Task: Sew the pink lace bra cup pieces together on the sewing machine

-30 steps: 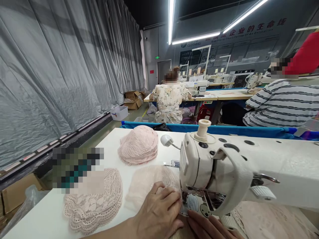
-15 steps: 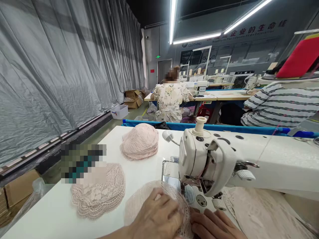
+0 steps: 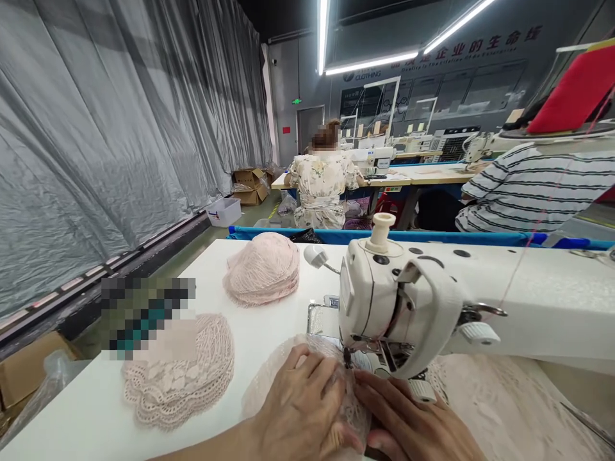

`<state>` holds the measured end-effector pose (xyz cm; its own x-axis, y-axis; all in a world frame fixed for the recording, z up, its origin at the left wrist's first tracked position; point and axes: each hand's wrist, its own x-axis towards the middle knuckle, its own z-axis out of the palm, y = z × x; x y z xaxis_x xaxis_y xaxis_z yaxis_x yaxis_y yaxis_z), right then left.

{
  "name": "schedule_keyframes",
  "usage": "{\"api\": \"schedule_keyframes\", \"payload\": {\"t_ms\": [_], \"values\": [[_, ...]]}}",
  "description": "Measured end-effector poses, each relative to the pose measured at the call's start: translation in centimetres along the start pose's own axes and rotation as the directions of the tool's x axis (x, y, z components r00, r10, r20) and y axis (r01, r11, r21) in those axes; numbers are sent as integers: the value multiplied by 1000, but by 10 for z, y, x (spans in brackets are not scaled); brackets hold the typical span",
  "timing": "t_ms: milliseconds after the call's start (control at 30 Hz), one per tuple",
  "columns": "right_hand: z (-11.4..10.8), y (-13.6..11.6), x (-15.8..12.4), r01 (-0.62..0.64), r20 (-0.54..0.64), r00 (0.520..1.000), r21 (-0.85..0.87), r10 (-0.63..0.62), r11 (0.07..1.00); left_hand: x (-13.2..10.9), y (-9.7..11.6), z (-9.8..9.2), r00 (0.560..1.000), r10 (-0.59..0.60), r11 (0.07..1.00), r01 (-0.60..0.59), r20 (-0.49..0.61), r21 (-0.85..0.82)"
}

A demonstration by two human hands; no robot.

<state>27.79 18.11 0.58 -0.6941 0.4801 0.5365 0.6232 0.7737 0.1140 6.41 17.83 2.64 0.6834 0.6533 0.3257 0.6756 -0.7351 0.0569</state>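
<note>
A pale pink lace cup piece [image 3: 269, 374] lies on the white table, its right edge at the needle area of a white sewing machine [image 3: 372, 294]. My left hand [image 3: 305, 400] is bent over the lace, fingers curled and pressing into it. Right of it, my right hand [image 3: 408, 406] holds the lace's near right edge, fingers together, close under the machine head. The hands almost meet; the edge between them is partly hidden. Left of my hands sits a stack of scalloped lace pieces [image 3: 192, 374]. Farther back is a domed pile of pink lace cups [image 3: 264, 266].
More pale lace fabric [image 3: 494, 397] spreads under the machine arm at right, with a dark pointed metal tool [image 3: 583, 426] on it. A blue rail [image 3: 432, 238] runs behind the table. Two people sit beyond it. Cardboard [image 3: 36, 371] stands at the lower left.
My right hand has moved forward and left, closer to the needle and my left hand. The lace is bunched up more beside the machine foot. The view has shifted slightly.
</note>
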Motion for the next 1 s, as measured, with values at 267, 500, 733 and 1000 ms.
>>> {"api": "schedule_keyframes", "payload": {"t_ms": [267,500,733,1000], "values": [[0,-13,1,-167,-43,977,457,209,874,-12,7,-5,998,49,972,-58,-45,-228],[-6,-9,-1,-165,22,986,271,165,948,-13,5,-5,979,-194,825,132,-57,-549],[7,-13,-9,-127,-32,990,173,134,977,-12,9,-5,982,-82,890,-3,-167,-456],[5,-15,-9,-98,34,995,298,92,950,-13,8,12,960,98,968,-153,-264,-199]]}}
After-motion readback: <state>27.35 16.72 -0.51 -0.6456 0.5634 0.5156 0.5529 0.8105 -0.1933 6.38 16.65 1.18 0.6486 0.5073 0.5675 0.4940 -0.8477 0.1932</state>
